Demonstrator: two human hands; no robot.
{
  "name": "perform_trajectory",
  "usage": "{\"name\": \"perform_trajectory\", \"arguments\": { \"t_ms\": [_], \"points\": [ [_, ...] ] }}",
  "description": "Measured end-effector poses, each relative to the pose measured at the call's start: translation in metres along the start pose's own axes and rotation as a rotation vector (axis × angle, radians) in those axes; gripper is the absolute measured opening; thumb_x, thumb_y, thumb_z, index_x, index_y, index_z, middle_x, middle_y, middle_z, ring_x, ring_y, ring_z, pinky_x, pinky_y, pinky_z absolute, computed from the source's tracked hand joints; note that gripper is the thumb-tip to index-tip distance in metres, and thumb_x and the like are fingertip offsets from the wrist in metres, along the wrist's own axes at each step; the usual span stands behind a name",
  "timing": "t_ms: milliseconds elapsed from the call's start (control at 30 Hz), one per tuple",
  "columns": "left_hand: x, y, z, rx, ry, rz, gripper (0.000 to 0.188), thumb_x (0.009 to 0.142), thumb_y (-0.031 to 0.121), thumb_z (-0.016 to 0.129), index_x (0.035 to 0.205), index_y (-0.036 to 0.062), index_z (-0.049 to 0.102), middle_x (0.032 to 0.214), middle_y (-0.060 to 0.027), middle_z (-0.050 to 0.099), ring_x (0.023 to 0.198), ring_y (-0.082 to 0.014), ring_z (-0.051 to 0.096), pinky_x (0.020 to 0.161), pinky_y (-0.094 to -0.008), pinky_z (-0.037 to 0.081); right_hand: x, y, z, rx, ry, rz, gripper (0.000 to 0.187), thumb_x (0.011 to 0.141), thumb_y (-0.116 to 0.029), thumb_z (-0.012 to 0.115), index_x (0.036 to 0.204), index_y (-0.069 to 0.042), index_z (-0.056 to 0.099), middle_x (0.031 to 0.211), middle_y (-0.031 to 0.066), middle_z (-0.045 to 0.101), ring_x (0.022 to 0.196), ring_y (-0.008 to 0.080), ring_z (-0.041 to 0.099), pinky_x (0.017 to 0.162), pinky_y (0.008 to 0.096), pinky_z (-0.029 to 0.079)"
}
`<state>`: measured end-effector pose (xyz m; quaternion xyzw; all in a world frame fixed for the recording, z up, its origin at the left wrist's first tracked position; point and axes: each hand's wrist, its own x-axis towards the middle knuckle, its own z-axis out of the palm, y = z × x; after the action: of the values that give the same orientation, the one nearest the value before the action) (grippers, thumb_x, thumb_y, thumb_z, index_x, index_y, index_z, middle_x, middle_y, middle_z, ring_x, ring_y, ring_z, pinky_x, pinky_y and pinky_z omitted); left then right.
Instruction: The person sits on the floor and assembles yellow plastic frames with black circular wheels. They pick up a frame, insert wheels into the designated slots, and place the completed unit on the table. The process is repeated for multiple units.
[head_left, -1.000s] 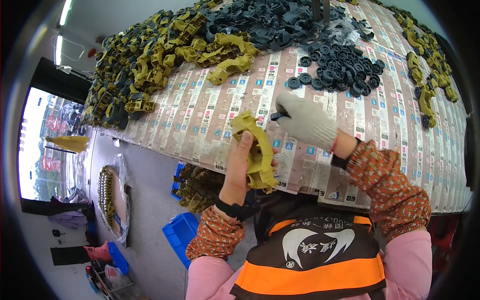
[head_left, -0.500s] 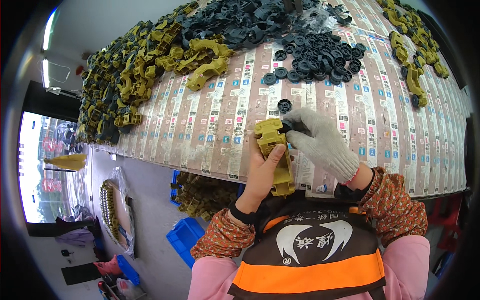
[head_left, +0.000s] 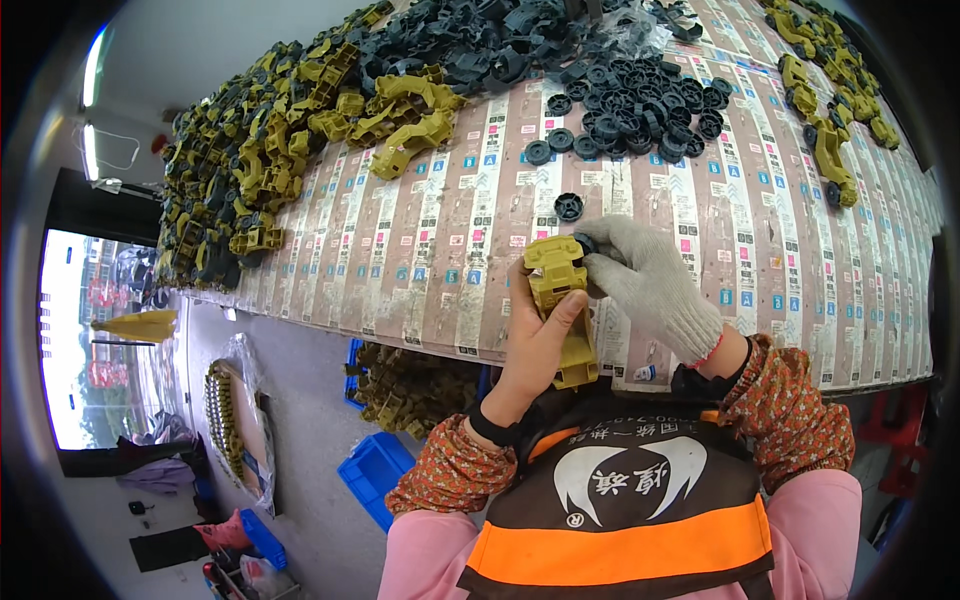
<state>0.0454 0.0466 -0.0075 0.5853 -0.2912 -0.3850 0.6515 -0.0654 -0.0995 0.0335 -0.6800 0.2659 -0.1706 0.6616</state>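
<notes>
My bare left hand (head_left: 538,345) is closed round a yellow plastic toy car body (head_left: 562,290), held lengthwise above the table's near edge. My gloved right hand (head_left: 648,280) pinches a dark toy wheel (head_left: 584,243) against the upper right side of that body; the fingers hide part of the wheel. A single dark wheel (head_left: 568,207) lies on the table just beyond my hands. Farther back is a heap of dark wheels (head_left: 640,115), several of them loose at its left side.
A pile of yellow car bodies with dark wheels (head_left: 235,170) covers the table's left end. Dark plastic parts (head_left: 470,40) are heaped at the back. More yellow bodies (head_left: 830,160) lie far right. Below the edge stand a crate of yellow parts (head_left: 415,385) and a blue bin (head_left: 378,475).
The car body has shifted slightly right and turned a little in my left hand. My right hand has moved slightly right with it, still pressing the wheel at its side.
</notes>
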Motion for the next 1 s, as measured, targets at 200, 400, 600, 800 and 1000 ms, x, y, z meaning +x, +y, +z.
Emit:
{"name": "perform_trajectory", "arguments": {
  "t_ms": [200, 400, 600, 800, 1000],
  "points": [
    [0.000, -0.003, -0.003, 0.227, -0.061, 0.054, 0.065, 0.103, 0.020, 0.070, 0.149, 0.0032, 0.028, 0.131, -0.0121, 0.060, 0.117, -0.0202, 0.063, 0.101, -0.0347, 0.050, -0.012, 0.006, 0.001, -0.458, 0.138, -0.312, 0.026, 0.091, -0.006, 0.060, 0.116, 0.001, 0.063, 0.095, 0.0293, 0.070, 0.088, 0.0443, 0.072, 0.075, 0.0480, 0.057],
    [-0.007, -0.007, -0.008, 0.256, -0.121, 0.030, 0.065, 0.101, 0.021, 0.072, 0.145, 0.0029, 0.029, 0.128, -0.0156, 0.064, 0.118, -0.0224, 0.065, 0.099, -0.0365, 0.052, -0.008, -0.011, -0.002, -0.566, 0.028, -0.157, 0.021, 0.084, -0.008, 0.060, 0.102, 0.002, 0.066, 0.088, 0.0300, 0.068, 0.084, 0.0480, 0.070, 0.071, 0.0514, 0.055],
    [0.001, -0.007, -0.022, 0.205, -0.111, -0.022, 0.057, 0.100, 0.021, 0.073, 0.143, 0.0053, 0.038, 0.122, -0.0124, 0.065, 0.107, -0.0214, 0.069, 0.092, -0.0354, 0.055, 0.027, -0.031, -0.019, -0.311, -0.219, 0.288, 0.019, 0.086, -0.011, 0.058, 0.093, 0.002, 0.070, 0.088, 0.0259, 0.071, 0.080, 0.0445, 0.071, 0.072, 0.0485, 0.058],
    [0.006, 0.009, -0.037, -0.330, 0.104, -0.261, 0.039, 0.102, 0.031, 0.071, 0.128, 0.0092, 0.052, 0.096, -0.0100, 0.068, 0.080, -0.0234, 0.074, 0.068, -0.0398, 0.065, 0.088, 0.003, -0.013, -1.114, 0.107, -0.412, 0.025, 0.093, -0.024, 0.064, 0.103, -0.002, 0.066, 0.098, 0.0199, 0.070, 0.093, 0.0390, 0.069, 0.081, 0.0484, 0.057],
    [0.009, 0.003, -0.046, -0.443, 0.233, -0.199, 0.039, 0.101, 0.040, 0.070, 0.119, 0.0071, 0.059, 0.093, -0.0111, 0.068, 0.079, -0.0226, 0.072, 0.068, -0.0384, 0.063, 0.082, 0.015, -0.009, -1.110, 0.045, -0.454, 0.023, 0.090, -0.018, 0.067, 0.105, -0.001, 0.068, 0.103, 0.0223, 0.071, 0.099, 0.0402, 0.070, 0.085, 0.0493, 0.057]
  ]
}}
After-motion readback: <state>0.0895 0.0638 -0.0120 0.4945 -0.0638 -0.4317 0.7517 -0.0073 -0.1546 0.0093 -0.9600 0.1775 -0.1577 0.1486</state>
